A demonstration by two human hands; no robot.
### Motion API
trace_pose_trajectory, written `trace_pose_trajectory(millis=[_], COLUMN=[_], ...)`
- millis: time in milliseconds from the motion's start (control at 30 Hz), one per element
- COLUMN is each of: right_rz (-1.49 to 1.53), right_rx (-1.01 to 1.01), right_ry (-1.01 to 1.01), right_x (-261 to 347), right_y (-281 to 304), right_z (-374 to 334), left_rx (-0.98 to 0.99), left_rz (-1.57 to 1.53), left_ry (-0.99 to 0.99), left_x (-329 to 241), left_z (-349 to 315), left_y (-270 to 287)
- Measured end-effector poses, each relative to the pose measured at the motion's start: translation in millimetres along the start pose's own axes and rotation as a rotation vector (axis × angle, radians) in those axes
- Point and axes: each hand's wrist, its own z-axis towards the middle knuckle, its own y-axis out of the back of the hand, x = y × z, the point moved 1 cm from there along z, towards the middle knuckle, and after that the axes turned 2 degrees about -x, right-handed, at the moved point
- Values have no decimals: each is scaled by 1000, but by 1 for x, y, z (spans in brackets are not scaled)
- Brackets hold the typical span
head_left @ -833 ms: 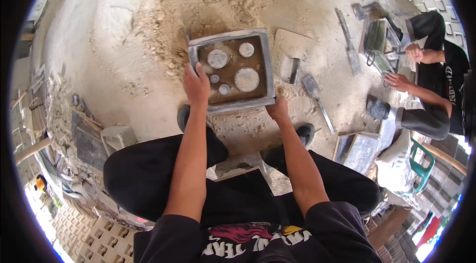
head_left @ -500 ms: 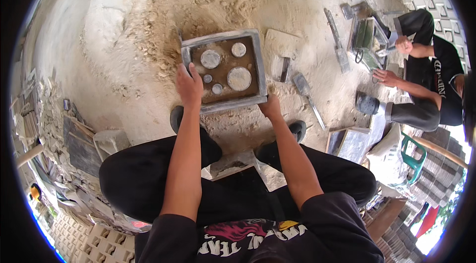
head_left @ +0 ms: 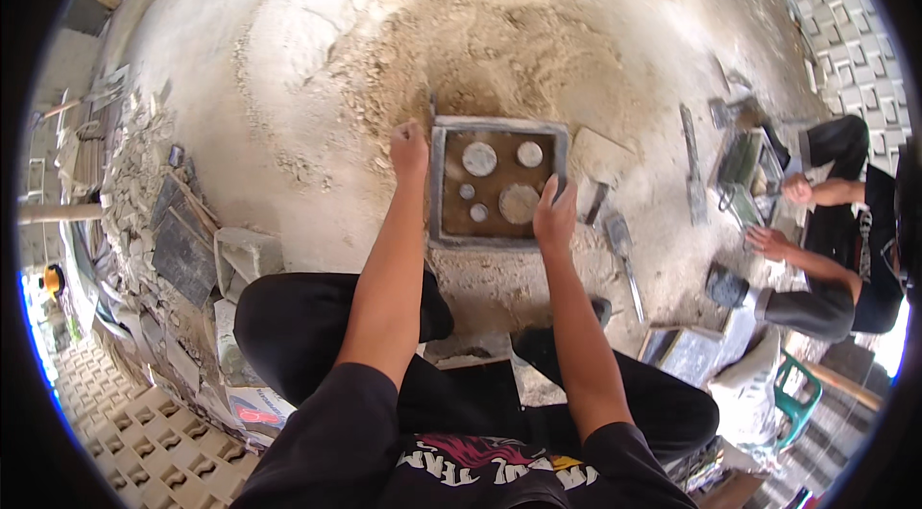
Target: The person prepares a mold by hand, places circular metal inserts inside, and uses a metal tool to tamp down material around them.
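1. Frame [head_left: 437,184]: square, grey, level with the floor [head_left: 279,125] as far as I can judge, between my two hands. Whether every edge touches down, I cannot tell.
2. Fill [head_left: 497,184]: brown, inside the frame's four walls. I count five round discs [head_left: 479,159] in it: two toward the far edge, the largest toward the near right corner, two small ones toward the near left.
3. Left hand [head_left: 409,152]: just outside the frame's far left corner, apart from the left edge. Grip narrow, fingers curled in; I cannot make out anything within it.
4. Right hand [head_left: 555,213]: on the frame's right edge, toward the near corner. I read the grip as holding that edge, thumb uppermost.
5. Sand [head_left: 499,38]: loose heap beyond the frame's far edge.
6. Slab [head_left: 603,156]: flat, pale, just off the right edge. Trowel [head_left: 618,233]: beside the near right corner, handle toward me.
7. Co-worker [head_left: 879,245]: well to my right, both hands near a box [head_left: 722,163].
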Motion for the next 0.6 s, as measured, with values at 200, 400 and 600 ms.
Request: trace_pose_trajectory(millis=[200,400,600], right_rz=[-108,-151,-164], right_rx=[55,36,38], right_ry=[-63,-48,-50], right_x=[21,23,15], right_y=[-3,-4,-6], right_z=[-10,-10,-9], left_rx=[399,434,376], left_rz=[247,50,318], left_ry=[155,284,43], left_x=[-14,-7,23], left_z=[69,95,123], left_y=[-11,-43,-73])
